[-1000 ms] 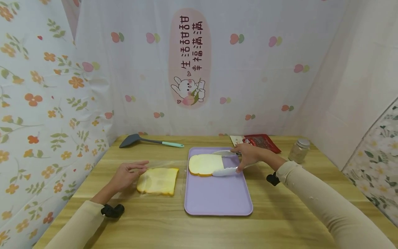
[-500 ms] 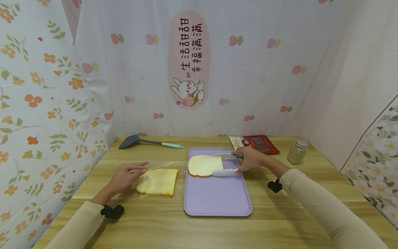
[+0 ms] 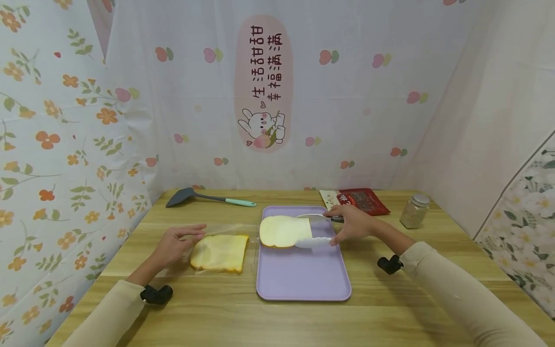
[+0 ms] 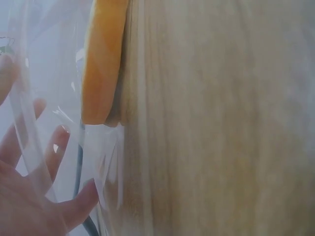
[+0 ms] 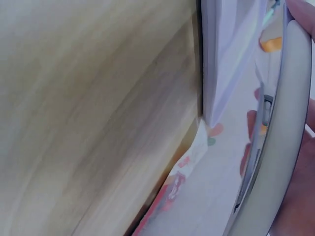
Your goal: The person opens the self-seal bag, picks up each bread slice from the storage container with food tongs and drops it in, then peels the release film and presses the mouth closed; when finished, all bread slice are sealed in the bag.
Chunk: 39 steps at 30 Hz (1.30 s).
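My left hand [image 3: 174, 249] pinches a clear plastic bag [image 3: 215, 230] at its left part, with other fingers spread behind the film in the left wrist view. A yellow bread slice with a browned crust [image 3: 221, 251] lies inside the bag, its orange edge showing in that wrist view. My right hand [image 3: 353, 224] holds a pair of white tongs [image 3: 313, 242]. Between the tongs' tips is a second bread slice [image 3: 284, 230]. This slice is over the upper part of the lilac tray [image 3: 303, 277], its left end overlapping the tray's left rim. Most right fingers are hidden behind the tongs' handle [image 5: 287, 128].
A dark turner with a mint handle [image 3: 208, 196] lies at the back left of the wooden table [image 3: 195, 313]. Behind the right hand are a red and white food packet [image 3: 364, 200] and, farther right, a glass jar with a metal lid [image 3: 415, 212]. Patterned curtains close off the back and sides.
The bread slice in the tongs has shifted slightly left, now overlapping the tray's rim. The right forearm has swung a little outward. My left hand and the bag stay in place.
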{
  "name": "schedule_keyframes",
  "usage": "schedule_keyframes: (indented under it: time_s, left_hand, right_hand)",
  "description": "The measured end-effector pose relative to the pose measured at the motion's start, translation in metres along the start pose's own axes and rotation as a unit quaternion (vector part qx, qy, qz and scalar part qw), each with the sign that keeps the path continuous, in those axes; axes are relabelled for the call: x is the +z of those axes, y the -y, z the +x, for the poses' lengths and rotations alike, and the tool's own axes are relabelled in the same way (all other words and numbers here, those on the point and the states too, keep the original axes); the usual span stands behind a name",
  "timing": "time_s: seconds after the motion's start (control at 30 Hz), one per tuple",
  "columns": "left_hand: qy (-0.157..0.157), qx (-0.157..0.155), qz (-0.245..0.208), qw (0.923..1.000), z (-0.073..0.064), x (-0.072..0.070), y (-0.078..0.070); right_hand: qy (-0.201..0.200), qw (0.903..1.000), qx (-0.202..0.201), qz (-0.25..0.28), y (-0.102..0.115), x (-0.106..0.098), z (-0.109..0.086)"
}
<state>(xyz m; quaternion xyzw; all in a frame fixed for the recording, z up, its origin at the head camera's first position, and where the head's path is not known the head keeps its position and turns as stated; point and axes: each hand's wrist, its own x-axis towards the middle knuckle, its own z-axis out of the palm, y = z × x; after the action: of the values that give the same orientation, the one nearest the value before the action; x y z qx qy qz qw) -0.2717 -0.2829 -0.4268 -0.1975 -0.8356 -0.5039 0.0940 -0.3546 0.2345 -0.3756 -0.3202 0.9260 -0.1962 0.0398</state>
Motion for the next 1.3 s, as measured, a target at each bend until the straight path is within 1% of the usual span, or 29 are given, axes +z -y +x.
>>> schedule_keyframes:
  time_s: [0.23, 0.57, 0.63, 0.73, 0.87, 1.17, 1.3]
  left_hand:
    - [-0.001, -0.003, -0.015, 0.9999, -0.001, -0.001, -0.002]
    - [-0.009, -0.008, -0.021, 0.9997, -0.004, 0.0, -0.001]
    - [-0.009, -0.006, -0.027, 0.9996, -0.004, 0.0, -0.001]
    - [-0.009, -0.007, -0.022, 0.9997, -0.004, 0.001, 0.0]
    - [-0.01, -0.007, -0.015, 0.9998, -0.004, 0.0, 0.001]
    - [-0.011, -0.008, -0.023, 0.9996, -0.003, 0.002, -0.001]
    - [-0.01, -0.008, -0.012, 0.9998, -0.003, 0.002, -0.001]
  right_hand:
    - [-0.01, 0.9989, -0.043, 0.018, 0.015, 0.004, -0.005]
    - [-0.018, 0.9974, -0.07, 0.002, 0.031, 0.017, 0.002]
    - [-0.015, 0.9973, -0.072, 0.004, 0.035, 0.019, 0.002]
    - [-0.01, 0.9971, -0.074, 0.009, 0.042, 0.021, 0.003]
    - [-0.013, 0.9971, -0.074, 0.011, 0.05, 0.021, 0.004]
    - [-0.014, 0.9966, -0.081, -0.009, 0.057, 0.027, 0.01]
    - [-0.015, 0.996, -0.085, -0.021, 0.06, 0.031, 0.013]
